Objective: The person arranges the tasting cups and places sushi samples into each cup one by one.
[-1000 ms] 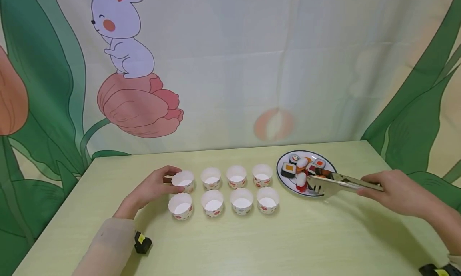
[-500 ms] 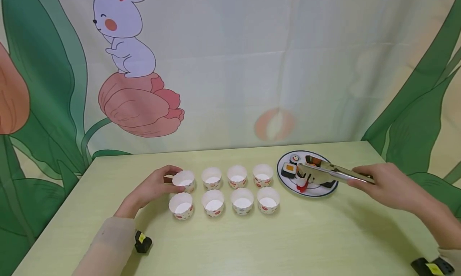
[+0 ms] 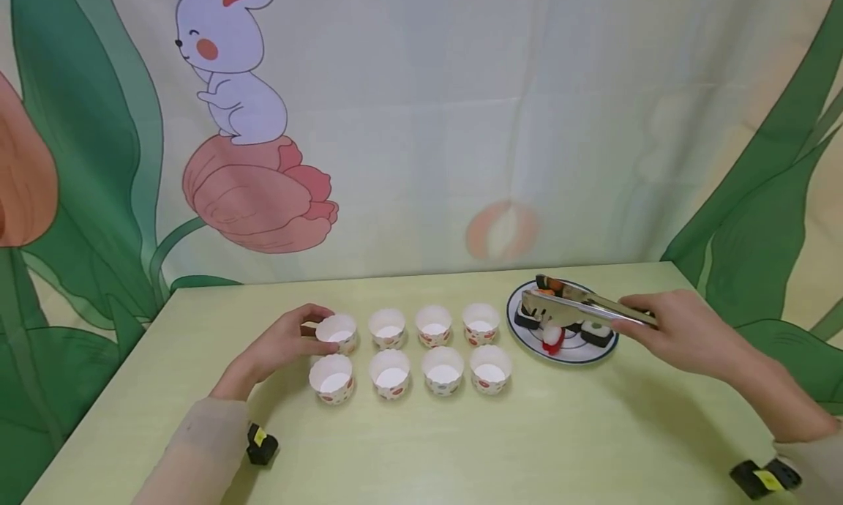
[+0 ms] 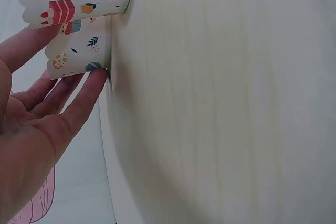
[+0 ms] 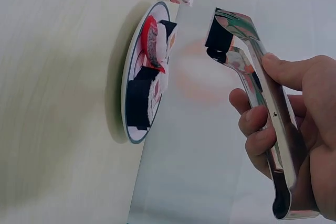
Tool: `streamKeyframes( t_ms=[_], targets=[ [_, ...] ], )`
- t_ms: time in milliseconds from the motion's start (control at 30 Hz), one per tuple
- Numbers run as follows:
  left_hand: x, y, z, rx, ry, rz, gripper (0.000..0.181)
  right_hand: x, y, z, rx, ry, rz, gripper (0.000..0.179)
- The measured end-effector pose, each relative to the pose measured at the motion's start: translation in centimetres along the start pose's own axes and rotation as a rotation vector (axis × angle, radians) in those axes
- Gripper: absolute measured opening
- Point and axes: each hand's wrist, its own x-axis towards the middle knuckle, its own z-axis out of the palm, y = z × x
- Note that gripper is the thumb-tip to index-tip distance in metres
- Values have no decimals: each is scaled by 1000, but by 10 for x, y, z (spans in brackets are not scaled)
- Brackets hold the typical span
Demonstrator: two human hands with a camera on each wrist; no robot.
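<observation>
My left hand (image 3: pixel 283 342) holds the back-left paper cup (image 3: pixel 337 331) between thumb and fingers, and the left wrist view shows fingertips against a printed cup (image 4: pixel 79 56). My right hand (image 3: pixel 691 334) grips metal tongs (image 3: pixel 609 311) over a blue-rimmed plate (image 3: pixel 579 356). In the right wrist view a dark toy sushi roll (image 5: pixel 218 39) sits between the tong tips, raised off the plate. On the plate lie several sushi pieces, among them a red-and-white one (image 3: pixel 552 338) and a black-edged roll (image 3: pixel 596 334); the tongs partly hide others.
Several white paper cups stand in two rows left of the plate, such as a front-left cup (image 3: pixel 331 377) and a front-right cup (image 3: pixel 490 368). A printed curtain (image 3: pixel 421 161) hangs behind the table (image 3: pixel 421 446).
My right hand has moved left and the tongs have risen from the pile, lifting the sushi roll. More of the plate's right side shows. My left hand stays at its cup.
</observation>
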Motion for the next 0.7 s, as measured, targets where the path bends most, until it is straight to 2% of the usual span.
streamKeyframes(
  t_ms=[233,400,500,700],
  targets=[
    [1,0,1,8,1,-9,67,9,-9,4,-8,16,-43,41],
    [1,0,1,11,3,-7,67,16,-18,8,26,-3,-26,44],
    [1,0,1,12,5,-4,66,21,-23,11,44,-12,-27,39],
    [1,1,1,10,5,8,67,30,-32,18,35,-23,-56,39]
  ],
)
